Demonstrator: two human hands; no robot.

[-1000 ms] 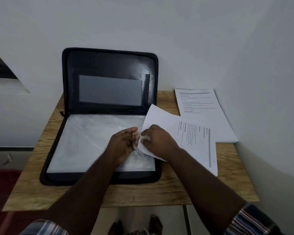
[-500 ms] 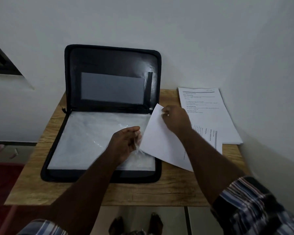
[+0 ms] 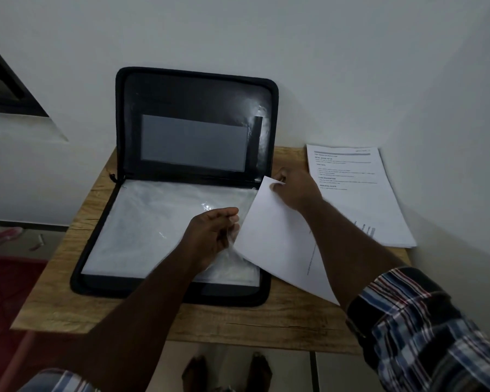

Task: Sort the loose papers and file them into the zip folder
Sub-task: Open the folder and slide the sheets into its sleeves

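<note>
Folder [image 3: 125, 193] lies open on tabletop [image 3: 238, 321], lid vs wall; L hand [image 3: 210, 236] fingers pinch clear sleeve [image 3: 159, 222]; R hand [image 3: 294, 188] fingers pinch sheet [image 3: 272, 241] top corner, sheet's edge at sleeve; paper stack [image 3: 365, 199] right.

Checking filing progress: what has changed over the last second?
The right hand moved from the sheet's near edge to its far corner, which it now pinches, turning the sheet. The left hand still pinches the plastic sleeve. Zip folder and paper stack unchanged.
</note>
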